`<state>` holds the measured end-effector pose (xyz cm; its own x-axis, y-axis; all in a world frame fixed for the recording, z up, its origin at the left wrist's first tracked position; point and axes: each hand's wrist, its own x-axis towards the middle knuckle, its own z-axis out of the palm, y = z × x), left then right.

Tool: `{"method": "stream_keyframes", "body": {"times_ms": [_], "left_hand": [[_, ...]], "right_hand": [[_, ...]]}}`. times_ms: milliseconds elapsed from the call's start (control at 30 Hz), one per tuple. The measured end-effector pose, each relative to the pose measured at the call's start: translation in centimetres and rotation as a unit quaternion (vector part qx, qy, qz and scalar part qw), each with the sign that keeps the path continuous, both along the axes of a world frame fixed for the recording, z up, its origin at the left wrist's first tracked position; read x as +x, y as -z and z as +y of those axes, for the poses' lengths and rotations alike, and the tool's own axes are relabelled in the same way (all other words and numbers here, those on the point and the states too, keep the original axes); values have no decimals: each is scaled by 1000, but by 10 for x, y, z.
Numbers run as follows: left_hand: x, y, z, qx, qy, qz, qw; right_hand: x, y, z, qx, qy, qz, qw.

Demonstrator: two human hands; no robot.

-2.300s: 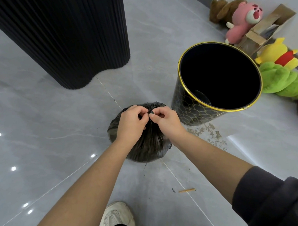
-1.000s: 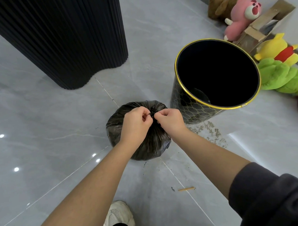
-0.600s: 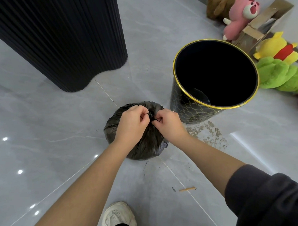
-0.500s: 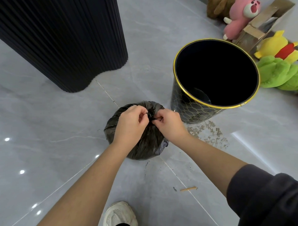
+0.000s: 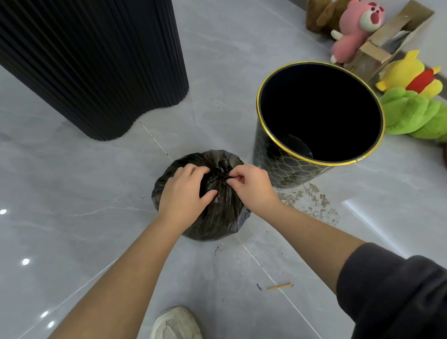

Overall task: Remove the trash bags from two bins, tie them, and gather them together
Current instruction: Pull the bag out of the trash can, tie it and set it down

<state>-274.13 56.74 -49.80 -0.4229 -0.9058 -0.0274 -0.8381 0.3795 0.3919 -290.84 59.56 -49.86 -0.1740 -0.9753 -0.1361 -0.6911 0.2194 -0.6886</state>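
1. Clearly, the neck of the black plastic trash bag (image 5: 214, 220) was pinched by the right hand (image 5: 251, 186) and gripped by the left hand (image 5: 184, 197).
2. It was set on the grey tiled floor (image 5: 92, 224), just beside the gold-rimmed black bin (image 5: 280, 167).

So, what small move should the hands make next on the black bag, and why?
Probably pull the knot snug. The right hand pinches a strand at the gathered neck of the trash bag, the left hand grips the neck beside it, and I cannot tell that the knot is tight yet. The bag sits outside the bin.
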Motion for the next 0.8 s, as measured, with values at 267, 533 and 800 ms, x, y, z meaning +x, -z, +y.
{"method": "stream_keyframes", "body": {"times_ms": [267,533,800], "left_hand": [[-2,9,-19,-48,-3,-21,999],[0,-8,-28,-36,-34,-3,999],[8,3,-39,6,-74,-3,997]], "right_hand": [[-11,4,-4,-39,27,12,999],[-6,-5,-17,19,19,-10,1000],[9,1,-35,114,-22,77,990]]}}
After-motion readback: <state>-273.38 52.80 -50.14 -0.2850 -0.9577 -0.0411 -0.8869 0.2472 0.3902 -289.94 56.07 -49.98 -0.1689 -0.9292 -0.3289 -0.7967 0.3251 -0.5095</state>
